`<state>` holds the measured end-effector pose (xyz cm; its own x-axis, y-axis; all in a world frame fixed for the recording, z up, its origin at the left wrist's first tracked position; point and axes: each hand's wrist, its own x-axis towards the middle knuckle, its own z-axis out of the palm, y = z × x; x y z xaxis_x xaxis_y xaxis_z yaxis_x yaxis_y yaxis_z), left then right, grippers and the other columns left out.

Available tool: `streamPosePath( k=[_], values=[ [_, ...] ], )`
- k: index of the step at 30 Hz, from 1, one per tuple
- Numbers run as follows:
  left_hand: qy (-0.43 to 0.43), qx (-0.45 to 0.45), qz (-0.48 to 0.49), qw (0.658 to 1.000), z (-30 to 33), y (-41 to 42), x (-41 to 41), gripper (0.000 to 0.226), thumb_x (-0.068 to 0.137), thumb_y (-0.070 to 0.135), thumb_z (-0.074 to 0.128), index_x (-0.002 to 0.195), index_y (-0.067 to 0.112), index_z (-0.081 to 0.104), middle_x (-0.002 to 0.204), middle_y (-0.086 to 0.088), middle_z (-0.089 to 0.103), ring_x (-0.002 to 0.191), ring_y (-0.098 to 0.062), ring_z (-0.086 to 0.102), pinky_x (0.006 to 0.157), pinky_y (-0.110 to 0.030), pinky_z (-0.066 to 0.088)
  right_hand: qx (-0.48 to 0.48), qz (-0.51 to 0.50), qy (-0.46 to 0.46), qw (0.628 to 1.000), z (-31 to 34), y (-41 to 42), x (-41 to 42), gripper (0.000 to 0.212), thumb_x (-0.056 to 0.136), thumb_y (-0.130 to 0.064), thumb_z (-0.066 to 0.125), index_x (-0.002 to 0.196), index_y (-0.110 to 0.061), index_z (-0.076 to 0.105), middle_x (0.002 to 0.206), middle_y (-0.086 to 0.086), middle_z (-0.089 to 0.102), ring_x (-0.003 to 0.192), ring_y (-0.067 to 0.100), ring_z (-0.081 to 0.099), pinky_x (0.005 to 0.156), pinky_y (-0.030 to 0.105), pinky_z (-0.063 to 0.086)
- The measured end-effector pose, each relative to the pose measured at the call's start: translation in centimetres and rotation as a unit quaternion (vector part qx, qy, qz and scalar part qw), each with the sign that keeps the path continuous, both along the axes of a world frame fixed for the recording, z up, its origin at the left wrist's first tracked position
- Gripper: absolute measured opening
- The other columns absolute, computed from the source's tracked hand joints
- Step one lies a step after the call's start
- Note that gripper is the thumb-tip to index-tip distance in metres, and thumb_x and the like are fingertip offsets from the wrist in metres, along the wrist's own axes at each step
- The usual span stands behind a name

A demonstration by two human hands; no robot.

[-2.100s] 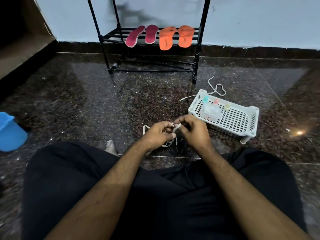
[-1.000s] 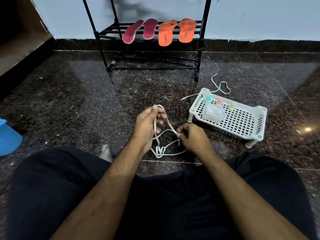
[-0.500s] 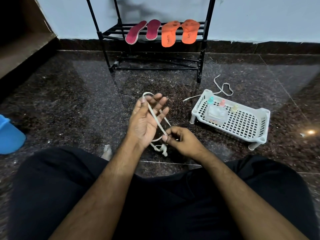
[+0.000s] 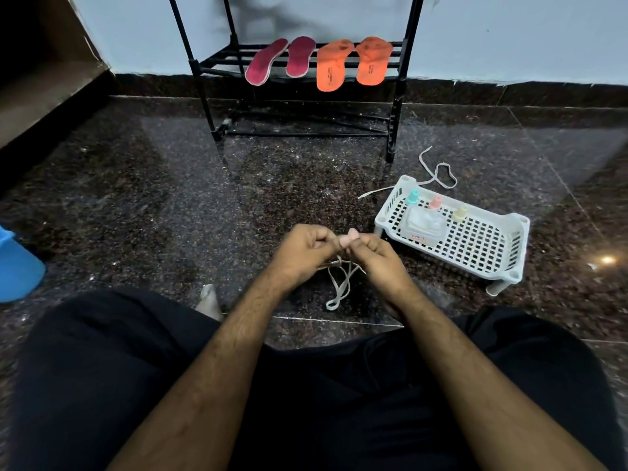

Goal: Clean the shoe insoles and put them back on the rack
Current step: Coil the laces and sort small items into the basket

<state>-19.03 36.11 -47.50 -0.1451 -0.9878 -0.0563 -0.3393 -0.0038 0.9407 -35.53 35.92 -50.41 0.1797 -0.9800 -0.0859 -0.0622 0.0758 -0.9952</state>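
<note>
insoles (image 4: 329, 64) are all sitting on the rack (image 4: 396, 96) right now, four of them on the one shelf: a maroon pair (image 4: 278, 61) toward its left post and an orange pair toward its right post, toes hanging a bit over the front bar. they look like thin foam with a fabric top, so i'd guess super light, bendy, not fragile, not slippery. i'd pinch one by the overhanging end and slide it off, no need for force. wet they'd probably flop, so support the middle.

neither hand is on them though. left hand (image 4: 300, 253) and right hand (image 4: 372, 258) are together in front of the rack, well short of it, fingers curled and pinching a pale shoelace (image 4: 338, 287) that dangles in loops to the floor. the white basket (image 4: 489, 263) with small bottles is off the rack's right foot, and a second lace (image 4: 438, 171) lies between the two.
</note>
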Motion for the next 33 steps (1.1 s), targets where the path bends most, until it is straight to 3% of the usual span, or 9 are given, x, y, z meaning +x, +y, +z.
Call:
streamPosePath(
  k=[4, 6, 9, 11, 18, 22, 26, 30, 33],
  values=[
    [0.056, -0.066, 0.177, 0.98, 1.0, -0.6, 1.2, 0.035, 0.097, 0.044, 0.061, 0.071, 0.021, 0.061, 0.066, 0.0, 0.058, 0.061, -0.014, 0.049, 0.066, -0.03, 0.044, -0.035, 0.022, 0.067, 0.997, 0.2, -0.6, -0.5, 0.063, 0.085, -0.072, 0.055, 0.075, -0.01, 0.058, 0.086, 0.002, 0.062, 0.087, 0.015, 0.059, 0.094, 0.045, 0.044],
    [0.204, -0.014, 0.235, 0.95, 1.6, -0.6, 1.5, 0.034, 0.102, 0.043, 0.052, 0.076, 0.022, 0.056, 0.073, 0.004, 0.06, 0.07, -0.012, 0.053, 0.068, -0.031, 0.043, -0.068, 0.037, 0.108, 0.991, 0.2, -0.4, -0.5, 0.045, 0.093, -0.056, 0.054, 0.066, -0.02, 0.051, 0.076, -0.005, 0.047, 0.076, 0.007, 0.047, 0.079, 0.034, 0.038],
    [0.469, 0.07, 0.232, 0.849, 2.0, -1.2, 1.7, 0.028, 0.106, 0.037, 0.044, 0.084, 0.021, 0.052, 0.085, -0.002, 0.071, 0.087, -0.02, 0.071, 0.076, -0.037, 0.051, -0.098, 0.045, 0.161, 0.981, -0.3, -0.4, -0.2, 0.035, 0.099, -0.038, 0.057, 0.065, -0.03, 0.053, 0.078, -0.008, 0.049, 0.072, 0.002, 0.047, 0.075, 0.027, 0.037],
    [0.513, 0.092, 0.225, 0.823, 2.0, -1.4, 1.4, 0.029, 0.106, 0.039, 0.042, 0.084, 0.022, 0.05, 0.082, -0.004, 0.072, 0.081, -0.021, 0.073, 0.077, -0.036, 0.054, -0.11, 0.055, 0.17, 0.978, -0.5, -0.8, 0.0, 0.03, 0.098, -0.04, 0.054, 0.071, -0.029, 0.058, 0.076, -0.01, 0.053, 0.072, 0.004, 0.05, 0.073, 0.029, 0.039],
    [0.501, 0.079, 0.306, 0.806, 1.1, -4.4, 1.1, 0.024, 0.105, 0.039, 0.047, 0.088, 0.022, 0.05, 0.06, 0.007, 0.04, 0.05, -0.006, 0.033, 0.05, -0.02, 0.028, -0.121, 0.023, 0.063, 0.99, 1.0, -2.4, 0.5, 0.016, 0.097, -0.026, 0.061, 0.086, -0.024, 0.072, 0.097, 0.002, 0.066, 0.092, 0.007, 0.062, 0.085, 0.019, 0.043],
    [0.447, 0.071, 0.339, 0.825, 0.5, -6.1, 1.1, 0.02, 0.104, 0.041, 0.05, 0.117, 0.026, 0.055, 0.062, 0.011, 0.039, 0.053, -0.004, 0.033, 0.052, -0.021, 0.025, -0.064, 0.022, -0.05, 0.996, 2.3, -3.3, 0.8, 0.03, 0.097, -0.034, 0.056, 0.074, -0.015, 0.063, 0.081, 0.016, 0.057, 0.078, 0.023, 0.054, 0.074, 0.035, 0.042],
    [0.289, -0.013, 0.345, 0.893, 0.1, -7.1, 1.1, 0.023, 0.101, 0.036, 0.059, 0.081, 0.025, 0.054, 0.067, 0.012, 0.045, 0.065, -0.006, 0.038, 0.064, -0.028, 0.034, 0.044, 0.072, -0.089, 0.992, 2.6, -3.7, 1.3, 0.028, 0.098, -0.041, 0.054, 0.078, -0.021, 0.053, 0.067, 0.009, 0.05, 0.054, 0.023, 0.037, 0.051, 0.038, 0.02],
    [0.211, -0.104, 0.331, 0.914, 0.1, -7.5, 0.6, 0.023, 0.097, 0.023, 0.066, 0.079, 0.016, 0.053, 0.068, 0.01, 0.044, 0.064, -0.002, 0.039, 0.065, -0.022, 0.036, -0.072, 0.014, 0.09, 0.993, 1.8, -4.8, 0.2, 0.034, 0.098, -0.05, 0.054, 0.081, -0.021, 0.054, 0.062, -0.003, 0.047, 0.053, 0.01, 0.042, 0.051, 0.029, 0.033],
    [0.217, -0.142, 0.347, 0.901, 0.6, -7.5, 0.6, 0.016, 0.098, 0.017, 0.065, 0.085, 0.014, 0.057, 0.072, 0.01, 0.05, 0.065, 0.001, 0.045, 0.066, -0.016, 0.04, -0.138, 0.038, 0.35, 0.926, 0.6, -5.7, -1.4, 0.025, 0.093, -0.05, 0.059, 0.085, -0.027, 0.063, 0.062, -0.008, 0.061, 0.058, 0.009, 0.056, 0.057, 0.03, 0.044]
  ],
)
